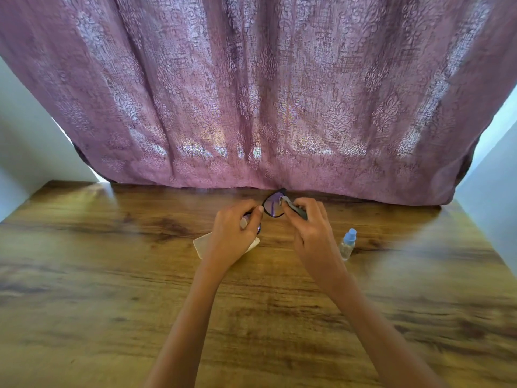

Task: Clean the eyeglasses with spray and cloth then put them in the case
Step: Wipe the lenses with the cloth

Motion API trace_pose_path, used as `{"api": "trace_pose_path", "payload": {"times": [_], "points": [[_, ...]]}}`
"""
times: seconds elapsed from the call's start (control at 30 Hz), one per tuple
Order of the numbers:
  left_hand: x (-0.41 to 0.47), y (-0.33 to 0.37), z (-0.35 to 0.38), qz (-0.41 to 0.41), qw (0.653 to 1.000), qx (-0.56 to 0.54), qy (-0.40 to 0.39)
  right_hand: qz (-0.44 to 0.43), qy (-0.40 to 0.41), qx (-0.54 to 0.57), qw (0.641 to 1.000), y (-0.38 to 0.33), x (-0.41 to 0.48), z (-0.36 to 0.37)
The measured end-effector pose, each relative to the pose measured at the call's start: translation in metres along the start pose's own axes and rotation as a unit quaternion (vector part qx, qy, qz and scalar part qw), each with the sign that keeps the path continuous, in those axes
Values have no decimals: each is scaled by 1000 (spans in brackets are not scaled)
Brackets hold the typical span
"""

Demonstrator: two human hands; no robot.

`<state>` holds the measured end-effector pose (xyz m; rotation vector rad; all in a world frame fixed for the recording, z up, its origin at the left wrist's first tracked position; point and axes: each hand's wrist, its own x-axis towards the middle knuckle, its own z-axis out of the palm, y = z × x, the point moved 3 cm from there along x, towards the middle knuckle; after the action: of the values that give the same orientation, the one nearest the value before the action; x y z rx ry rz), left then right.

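eyeglasses (272,206) sit between the person's two hands, over the far middle of the wooden table (112,275), close to the hem of the mauve patterned curtain (251,93). one dark-rimmed lens shows plainly in the gap between the hands; the other end of the frame is buried in the left hand (237,229), whose fingers curl round it with the thumb tip laid against the rim. the right hand (310,224) pinches a grey cloth (294,208) in its fingertips and presses it to the right edge of that visible lens – cloth and glass touching.

under the left wrist lies a pale beige case (200,245), flat on the table and mostly covered by the hand; i cannot tell from here whether it is open or closed. the spray bottle (347,244) – clear body, light blue cap – stands upright on the table just to the right of the right hand, apart from it and untouched. both forearms reach in from the near edge, bare. pale wall shows on either side of the curtain.
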<state>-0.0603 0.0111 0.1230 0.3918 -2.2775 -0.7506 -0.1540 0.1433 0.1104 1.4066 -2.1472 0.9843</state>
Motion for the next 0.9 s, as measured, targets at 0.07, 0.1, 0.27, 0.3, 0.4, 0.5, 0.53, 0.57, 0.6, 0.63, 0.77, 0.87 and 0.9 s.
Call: {"api": "trace_pose_path", "payload": {"times": [0.07, 0.1, 0.27, 0.3, 0.4, 0.5, 0.53, 0.57, 0.6, 0.63, 0.77, 0.87, 0.9], "points": [[0, -1, 0, -2, 1000, -1, 0, -6, -2, 8, 1000, -4, -5, 1], [0, -2, 0, -4, 1000, 0, -1, -14, -7, 12, 1000, -7, -7, 2], [0, -2, 2, 6, 1000, -7, -16, -42, -37, 26, 998, -17, -9, 7], [0, -2, 2, 9, 1000, -5, -18, -40, -37, 28, 998, -17, -7, 7], [1, -4, 2, 20, 999, 7, -30, -29, -27, 28, 999, -14, -2, 6], [0, -6, 3, 22, 999, 14, -36, -11, -6, 10, 1000, -5, 2, 5], [0, -7, 3, 19, 999, 16, -36, -4, -2, 5, 1000, -2, 3, 4], [-1, -7, 4, 18, 999, 17, -36, 0, -1, 1, 1000, 0, 3, 4], [-1, -7, 4, 16, 999, 17, -37, 2, -1, -1, 1000, 0, 2, 4], [-2, -7, 5, 15, 999, 17, -38, 0, 0, -1, 1000, 0, 1, 5], [-2, -6, 7, 3, 999, 8, -42, -27, -15, 18, 999, -10, -5, 6], [-1, -4, 8, 3, 999, 6, -43, -34, -24, 31, 999, -14, -6, 6], [0, -4, 8, 7, 999, 7, -40, -32, -19, 33, 999, -14, -5, 5]]}}
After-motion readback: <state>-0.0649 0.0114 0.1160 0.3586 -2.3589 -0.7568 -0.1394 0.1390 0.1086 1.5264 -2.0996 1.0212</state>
